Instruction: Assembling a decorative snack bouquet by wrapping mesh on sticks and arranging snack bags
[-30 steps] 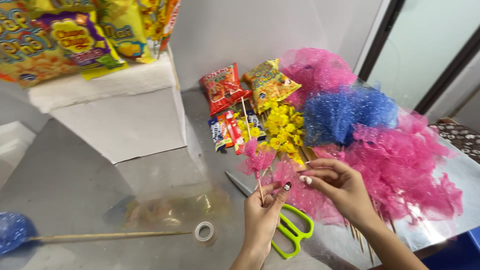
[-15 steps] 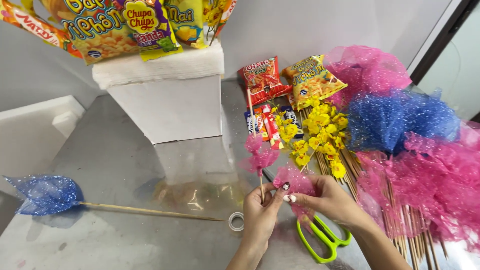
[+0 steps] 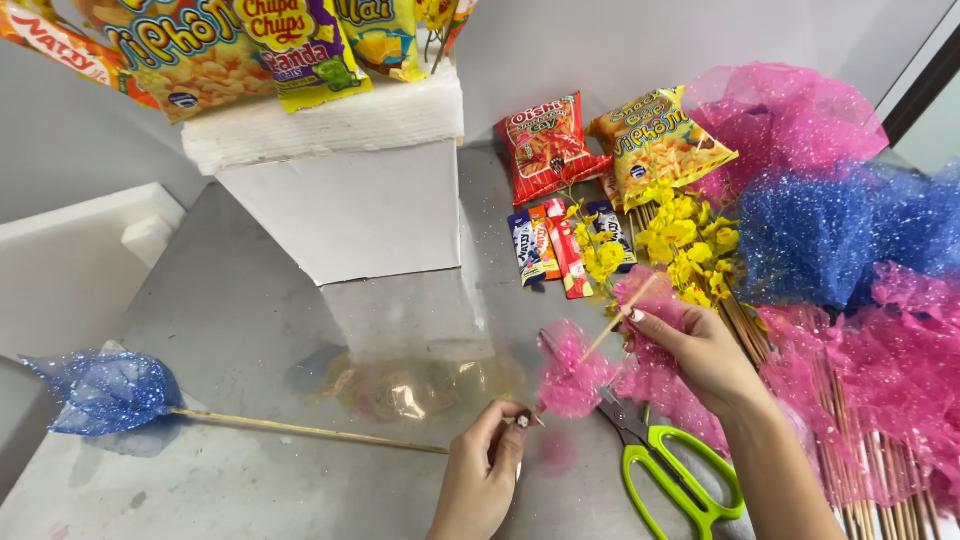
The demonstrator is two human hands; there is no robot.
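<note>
The left hand (image 3: 480, 470) has its fingertips pinched tight on the bottom of a small pink mesh puff (image 3: 572, 378), and the right hand (image 3: 700, 350) pinches a thin wooden stick (image 3: 615, 320) that runs slantwise down into the same puff. So the puff sits between the two hands, just above the left fingertips and just below and left of the right ones, lifted a little off the grey table (image 3: 250, 330).

What could go wrong, to my eye: the mesh is flimsy and springy, so if the left pinch eases the gather could open and slide off the stick. The stick is thin; too much bend from the right hand might snap it or poke through the mesh.

The green scissors (image 3: 670, 470) lie open right under the right wrist, blades pointing toward the puff, near enough to snag the mesh or nick a finger. Further left, a finished blue puff on a stick (image 3: 110, 392) lies on the table, well apart.
</note>
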